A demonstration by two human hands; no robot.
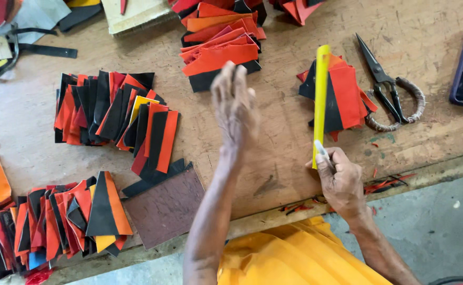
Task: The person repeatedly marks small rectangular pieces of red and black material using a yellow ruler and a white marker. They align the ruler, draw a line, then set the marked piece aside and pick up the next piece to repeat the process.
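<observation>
Two hands, one yellow strip

Piles of red and black cut pieces [115, 113] lie far left. Left hand [236, 108] hovers flat, fingers together, empty. Right hand [339, 179] pinches the yellow strip [321, 100] at its near end; strip stands straight, looks light, stiff. Scissors [387, 87] lie right.

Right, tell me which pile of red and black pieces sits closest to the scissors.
The small pile just left of the scissors, partly behind the yellow strip held in the right hand. The other piles lie farther left or at the table's top edge.
</observation>
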